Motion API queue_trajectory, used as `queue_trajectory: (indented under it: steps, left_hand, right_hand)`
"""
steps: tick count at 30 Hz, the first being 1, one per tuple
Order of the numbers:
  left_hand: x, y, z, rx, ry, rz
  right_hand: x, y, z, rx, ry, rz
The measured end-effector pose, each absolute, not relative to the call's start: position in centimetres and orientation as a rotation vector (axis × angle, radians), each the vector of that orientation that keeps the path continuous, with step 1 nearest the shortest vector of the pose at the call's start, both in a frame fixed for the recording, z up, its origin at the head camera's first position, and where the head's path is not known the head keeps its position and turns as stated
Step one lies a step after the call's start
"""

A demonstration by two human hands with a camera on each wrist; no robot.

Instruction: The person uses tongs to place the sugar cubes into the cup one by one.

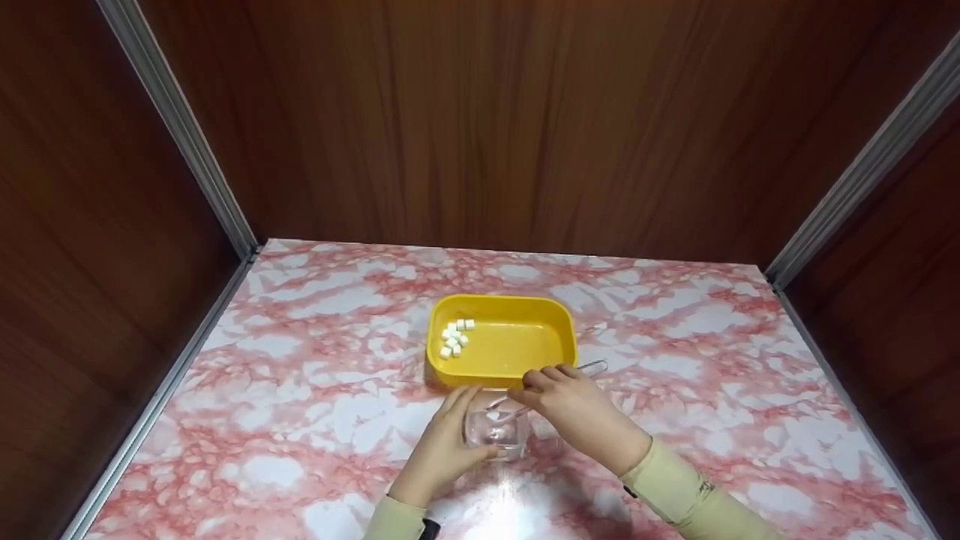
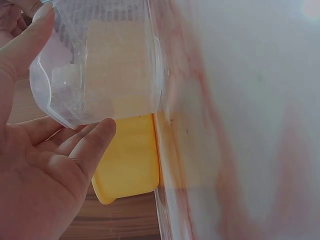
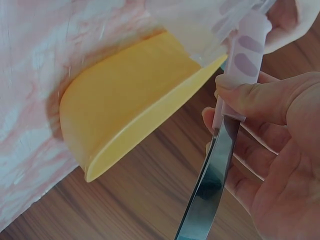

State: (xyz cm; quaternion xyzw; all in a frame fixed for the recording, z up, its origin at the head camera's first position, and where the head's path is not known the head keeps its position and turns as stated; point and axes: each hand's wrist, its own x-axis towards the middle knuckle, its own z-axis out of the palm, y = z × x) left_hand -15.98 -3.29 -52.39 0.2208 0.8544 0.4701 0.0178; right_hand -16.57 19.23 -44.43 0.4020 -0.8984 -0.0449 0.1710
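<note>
My left hand [image 1: 442, 444] holds a clear plastic container [image 1: 498, 433] on the table, thumb on the near side and fingers on the far side. My right hand [image 1: 576, 409] pinches a pair of tongs [image 3: 209, 182] with pale pink grips and metal arms; their bent metal end sticks out beyond the hand. The tongs' tips reach over the clear container, where a white piece [image 1: 493, 414] shows; whether the tips pinch it I cannot tell. Just behind stands a yellow tub [image 1: 517, 375], with several small white cubes [image 1: 453, 339] in its left part.
A table with a red-and-white marbled top [image 1: 315, 360] lies under everything. Brown wood-grain panels [image 1: 480, 127] rise at the back and both sides, with metal strips [image 1: 180, 120] at the corners. The yellow tub's near wall is close to both hands.
</note>
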Motion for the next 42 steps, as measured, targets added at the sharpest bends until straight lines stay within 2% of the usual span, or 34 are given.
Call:
queue_trajectory:
  steps: [42]
  left_hand:
    - [-16.01, -3.30, -52.52, 0.714, 2.670, 1.472]
  right_hand:
    - [-16.61, 18.88, -44.60, 1.156, -2.587, -0.149]
